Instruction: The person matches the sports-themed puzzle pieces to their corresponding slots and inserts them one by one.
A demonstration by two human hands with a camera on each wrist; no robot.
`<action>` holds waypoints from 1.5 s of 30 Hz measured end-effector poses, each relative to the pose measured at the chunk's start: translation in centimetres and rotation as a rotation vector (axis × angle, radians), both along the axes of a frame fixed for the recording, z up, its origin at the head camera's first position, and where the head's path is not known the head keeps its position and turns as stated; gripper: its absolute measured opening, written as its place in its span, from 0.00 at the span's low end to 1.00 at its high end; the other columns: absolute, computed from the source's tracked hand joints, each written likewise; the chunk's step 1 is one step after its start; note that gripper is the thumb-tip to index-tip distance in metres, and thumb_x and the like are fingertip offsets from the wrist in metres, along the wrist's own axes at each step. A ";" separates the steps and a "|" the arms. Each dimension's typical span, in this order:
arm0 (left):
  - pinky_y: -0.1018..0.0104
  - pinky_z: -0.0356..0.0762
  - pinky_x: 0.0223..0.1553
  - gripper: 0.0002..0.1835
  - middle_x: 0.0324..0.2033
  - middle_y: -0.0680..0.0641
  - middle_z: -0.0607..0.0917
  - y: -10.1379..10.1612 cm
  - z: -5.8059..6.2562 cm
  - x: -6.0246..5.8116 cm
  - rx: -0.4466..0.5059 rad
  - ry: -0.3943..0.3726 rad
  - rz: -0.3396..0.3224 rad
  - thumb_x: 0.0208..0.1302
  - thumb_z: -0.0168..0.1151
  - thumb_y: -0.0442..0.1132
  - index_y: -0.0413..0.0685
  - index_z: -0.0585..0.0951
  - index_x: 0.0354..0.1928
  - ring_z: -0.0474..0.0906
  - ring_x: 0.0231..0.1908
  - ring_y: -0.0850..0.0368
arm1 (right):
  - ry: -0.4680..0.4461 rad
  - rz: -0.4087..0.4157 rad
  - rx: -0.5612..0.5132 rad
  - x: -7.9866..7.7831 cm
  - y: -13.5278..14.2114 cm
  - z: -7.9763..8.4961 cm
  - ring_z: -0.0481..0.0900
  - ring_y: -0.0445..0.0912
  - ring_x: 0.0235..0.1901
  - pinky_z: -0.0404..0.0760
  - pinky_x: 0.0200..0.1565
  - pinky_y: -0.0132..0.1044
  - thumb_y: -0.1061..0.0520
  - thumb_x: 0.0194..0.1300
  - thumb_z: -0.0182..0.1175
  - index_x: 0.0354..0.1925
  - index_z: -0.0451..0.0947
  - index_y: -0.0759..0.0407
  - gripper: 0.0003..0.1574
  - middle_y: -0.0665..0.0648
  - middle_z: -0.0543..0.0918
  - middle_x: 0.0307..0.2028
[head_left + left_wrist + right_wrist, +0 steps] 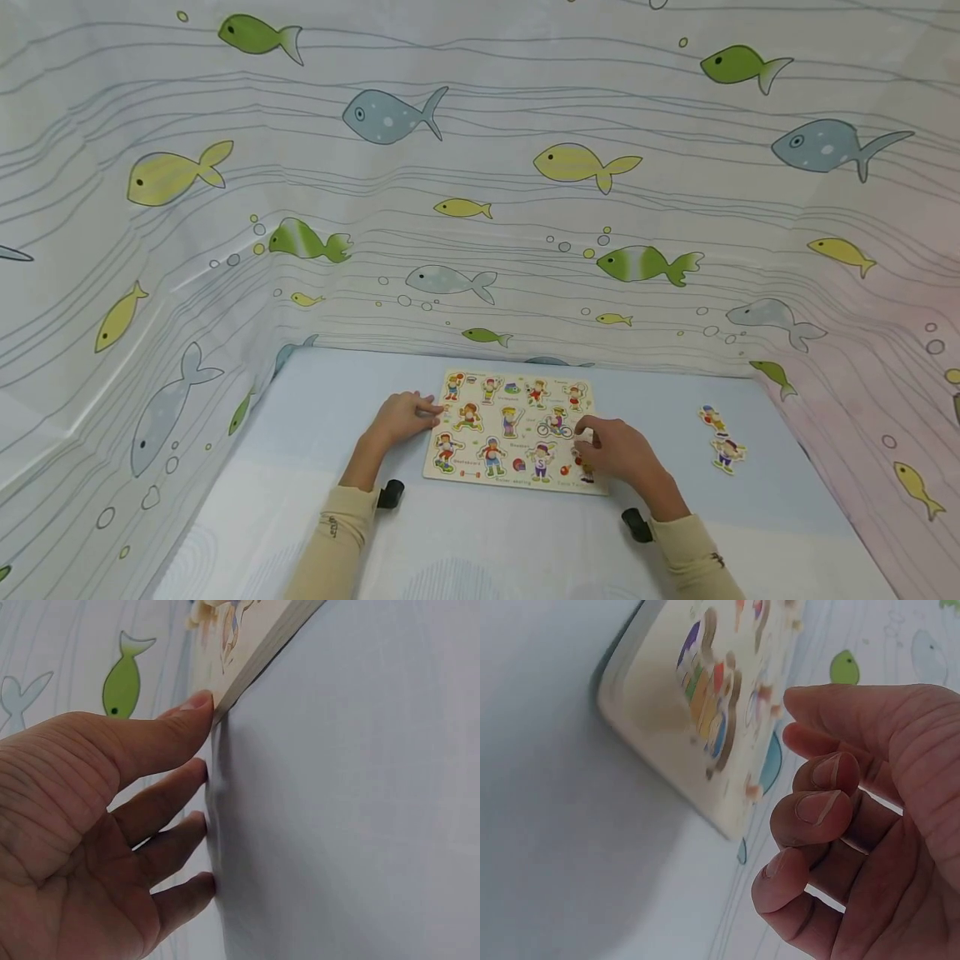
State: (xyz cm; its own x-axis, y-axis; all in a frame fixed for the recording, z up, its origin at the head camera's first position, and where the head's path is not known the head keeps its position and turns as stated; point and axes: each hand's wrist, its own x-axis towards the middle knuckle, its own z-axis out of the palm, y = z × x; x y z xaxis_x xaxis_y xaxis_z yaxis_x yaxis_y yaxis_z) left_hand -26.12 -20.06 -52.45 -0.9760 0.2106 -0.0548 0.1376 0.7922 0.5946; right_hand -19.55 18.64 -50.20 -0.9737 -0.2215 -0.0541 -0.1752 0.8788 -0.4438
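A pale wooden puzzle board [483, 478] with several sporty child figures lies flat on the table. My left hand [405, 418] is at its left edge; in the left wrist view the thumb [176, 735] touches the board's edge, with the other fingers spread below. Over the right side of the board is my right hand [621, 450], near the cyclist figure [555, 423] and partly covering the lower right figure [585, 468]. In the right wrist view its fingers [814, 810] are loosely bent, with nothing seen between thumb and forefinger. Small knobs [754, 791] stand up from the board.
Two loose figure pieces, one with a ball [712, 419] and one in a purple cap [726, 455], lie on the table [480, 542] to the right. Fish-patterned sheeting [510, 242] rises behind and at both sides. Each wrist carries a small black camera [636, 525].
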 end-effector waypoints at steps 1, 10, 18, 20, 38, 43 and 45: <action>0.43 0.55 0.70 0.13 0.57 0.45 0.80 0.0 0.0 0.0 0.001 0.000 -0.001 0.58 0.72 0.42 0.51 0.88 0.46 0.65 0.67 0.38 | -0.002 -0.004 0.005 0.0 0.4 -0.1 0.67 0.43 0.18 0.64 0.20 0.36 0.51 0.65 0.66 0.46 0.81 0.49 0.12 0.48 0.71 0.20; 0.43 0.54 0.70 0.13 0.57 0.45 0.81 0.1 0.0 -0.1 0.011 0.005 0.001 0.59 0.72 0.41 0.51 0.88 0.46 0.65 0.67 0.38 | -0.016 -0.070 0.030 0.1 3.9 -0.1 0.69 0.44 0.21 0.67 0.22 0.36 0.50 0.65 0.66 0.49 0.80 0.51 0.15 0.49 0.72 0.22; 0.43 0.54 0.70 0.13 0.58 0.44 0.80 0.1 0.2 0.0 -0.010 0.003 -0.011 0.59 0.71 0.41 0.51 0.88 0.47 0.64 0.67 0.38 | -0.042 -0.113 0.030 0.5 6.7 -0.2 0.70 0.46 0.23 0.69 0.22 0.37 0.51 0.65 0.66 0.49 0.79 0.52 0.15 0.51 0.74 0.25; 0.43 0.54 0.70 0.13 0.58 0.45 0.80 0.1 0.2 -0.1 -0.011 0.004 -0.013 0.60 0.71 0.41 0.51 0.88 0.47 0.64 0.67 0.38 | -0.050 -0.121 0.032 0.6 7.3 -0.3 0.70 0.46 0.23 0.69 0.23 0.38 0.51 0.65 0.65 0.49 0.79 0.52 0.15 0.51 0.74 0.25; 0.43 0.54 0.70 0.13 0.57 0.45 0.81 -0.1 0.0 0.0 -0.004 0.006 -0.004 0.58 0.72 0.41 0.51 0.88 0.46 0.65 0.67 0.39 | -0.028 -0.194 0.030 1.2 13.0 -0.4 0.70 0.46 0.23 0.68 0.22 0.38 0.50 0.67 0.63 0.50 0.78 0.58 0.18 0.52 0.74 0.25; 0.43 0.55 0.70 0.13 0.57 0.44 0.81 0.0 0.0 0.0 0.004 0.007 -0.012 0.59 0.72 0.41 0.51 0.88 0.46 0.65 0.67 0.38 | -0.046 -0.222 0.033 1.3 14.0 -0.4 0.70 0.47 0.24 0.68 0.22 0.38 0.51 0.67 0.63 0.50 0.77 0.59 0.18 0.53 0.74 0.26; 0.42 0.55 0.69 0.13 0.57 0.44 0.81 0.0 0.0 0.0 0.005 0.007 -0.016 0.59 0.72 0.41 0.50 0.88 0.46 0.65 0.67 0.38 | -0.052 -0.231 0.036 1.3 14.4 -0.4 0.70 0.47 0.24 0.68 0.22 0.38 0.51 0.67 0.62 0.50 0.77 0.59 0.18 0.53 0.74 0.27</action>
State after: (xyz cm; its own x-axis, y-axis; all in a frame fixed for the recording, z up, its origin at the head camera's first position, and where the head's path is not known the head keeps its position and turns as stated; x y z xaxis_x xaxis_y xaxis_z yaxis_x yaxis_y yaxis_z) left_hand -26.11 -20.07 -52.45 -0.9728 0.2267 -0.0470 0.1545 0.7870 0.5973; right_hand -18.23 33.07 -50.56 -0.9940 0.0102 -0.1091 0.0549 0.9083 -0.4147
